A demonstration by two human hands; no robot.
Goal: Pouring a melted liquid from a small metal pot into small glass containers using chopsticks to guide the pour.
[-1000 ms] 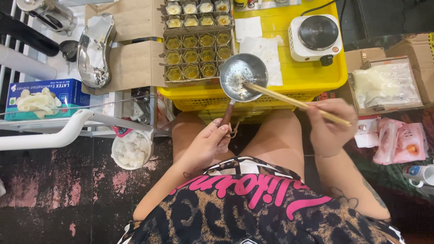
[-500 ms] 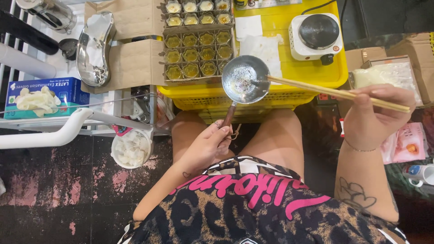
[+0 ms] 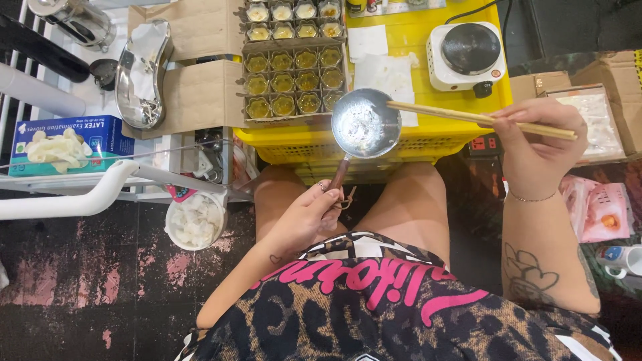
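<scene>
A small metal ladle (image 3: 365,124) hangs over the near edge of a yellow crate (image 3: 428,137), its bowl toward the crate and its handle running down and slightly left into the left hand (image 3: 313,212), whose fingers are curled tight around the handle's end above the person's lap. The bowl holds a thin whitish film. Two chopsticks (image 3: 478,120) lie almost level, tips at the bowl's right rim, long axis running right and slightly down; the right hand (image 3: 538,150) pinches them together between thumb and fingers near their far end. On the crate sit one white single-burner hotplate (image 3: 467,55) and two white paper sheets (image 3: 388,70). Left of these, an open cardboard box (image 3: 200,97) holds a grid of small jars (image 3: 287,63), about twenty, with yellowish fill. Farther left, a white rack (image 3: 93,194) carries one glove box (image 3: 60,144) and one shiny metal tray (image 3: 142,70). A white tub (image 3: 195,222) stands on the dark, pink-stained floor (image 3: 80,281).
</scene>
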